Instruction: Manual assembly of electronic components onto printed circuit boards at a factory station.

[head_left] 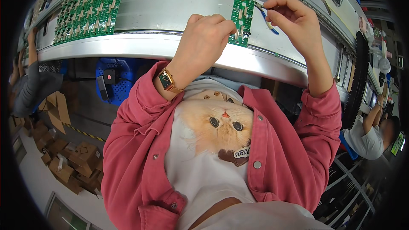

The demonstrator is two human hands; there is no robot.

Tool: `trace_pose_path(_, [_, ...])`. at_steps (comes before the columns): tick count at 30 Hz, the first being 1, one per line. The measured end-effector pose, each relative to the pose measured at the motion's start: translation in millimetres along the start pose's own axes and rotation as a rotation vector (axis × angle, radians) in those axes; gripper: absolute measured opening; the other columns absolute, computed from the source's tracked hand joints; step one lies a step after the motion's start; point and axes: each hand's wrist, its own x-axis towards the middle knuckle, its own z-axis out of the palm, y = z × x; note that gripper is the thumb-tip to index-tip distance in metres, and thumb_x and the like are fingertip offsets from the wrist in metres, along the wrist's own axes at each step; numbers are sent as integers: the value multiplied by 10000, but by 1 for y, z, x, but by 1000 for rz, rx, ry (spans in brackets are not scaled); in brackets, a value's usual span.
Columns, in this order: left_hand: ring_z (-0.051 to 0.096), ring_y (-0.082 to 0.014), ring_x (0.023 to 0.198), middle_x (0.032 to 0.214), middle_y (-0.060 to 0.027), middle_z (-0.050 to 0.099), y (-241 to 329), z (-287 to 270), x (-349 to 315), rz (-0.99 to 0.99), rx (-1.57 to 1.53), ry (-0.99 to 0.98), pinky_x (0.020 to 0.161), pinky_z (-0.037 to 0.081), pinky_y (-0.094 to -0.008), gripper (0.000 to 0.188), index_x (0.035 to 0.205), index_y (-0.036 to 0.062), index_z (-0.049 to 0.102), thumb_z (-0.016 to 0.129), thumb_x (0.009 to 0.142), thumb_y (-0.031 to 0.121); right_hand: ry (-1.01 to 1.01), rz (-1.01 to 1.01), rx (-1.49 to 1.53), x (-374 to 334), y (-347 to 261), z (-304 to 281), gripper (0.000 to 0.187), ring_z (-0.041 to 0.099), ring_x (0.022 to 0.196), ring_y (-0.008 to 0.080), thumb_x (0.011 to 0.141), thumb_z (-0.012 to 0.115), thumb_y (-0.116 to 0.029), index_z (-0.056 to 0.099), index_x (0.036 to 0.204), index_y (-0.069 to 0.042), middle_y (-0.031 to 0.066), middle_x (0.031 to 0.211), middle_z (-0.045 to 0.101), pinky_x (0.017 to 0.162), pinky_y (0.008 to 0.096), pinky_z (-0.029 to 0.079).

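Note:
A narrow green circuit board (pixel 243 10) with pale connectors lies across the metal rails of the line in front of me. My left hand (pixel 206 36) is closed at the board's left edge, fingertips pressed together; anything between them is hidden. A small black part sits on the board's near end, beside those fingertips. To the right of the board, my right hand (pixel 296 23) hovers with thumb and index finger drawn together in a loose pinch. What it holds, if anything, is too small to make out. Pliers (pixel 269 22) with blue and yellow handles lie beneath its fingertips.
A large panel of green circuit boards (pixel 91 8) rests on the line at the left. The rounded metal edge (pixel 140 45) runs between me and the rails. Tweezers (pixel 324 1) lie at the far right. Other people sit at both sides; cardboard boxes (pixel 83 157) stand on the floor.

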Motion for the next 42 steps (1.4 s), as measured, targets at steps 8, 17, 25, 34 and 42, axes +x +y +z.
trace_pose_path(8, [548,-212,676,798,-42,566,7,-47,16,164,12,50,719,410,-320,106,863,72,636,627,757,69,-26,4,-16,-8,0,1,179,561,703,85,767,608,38,663,930,-12,33,824,641,660,177,449])
trace_pose_path(17, [618,-358,722,790,-190,654,-109,-37,163,99,300,-53,712,499,-401,162,824,-14,657,554,736,75,-47,44,-63,-29,0,15,204,571,722,100,760,594,65,650,943,-7,48,825,633,672,187,458])
trace_pose_path(25, [612,-394,722,768,-200,654,-110,-49,200,14,-185,-271,693,497,-416,155,743,-20,655,562,717,101,-36,-1,-212,-31,3,17,175,547,689,104,743,594,68,651,889,-8,26,825,629,632,193,447])
trace_pose_path(34, [600,-417,681,737,-217,643,-139,2,200,33,223,130,662,498,-428,158,716,-22,644,542,724,98,-115,-148,-360,-27,12,26,139,529,654,124,741,610,62,654,849,-14,27,822,629,596,208,436])
trace_pose_path(42, [598,-414,665,707,-214,638,-153,7,200,20,223,199,652,494,-424,140,688,-18,644,567,707,97,-119,-203,-394,-29,20,38,137,527,647,129,743,612,61,654,846,-19,33,818,627,582,212,429])
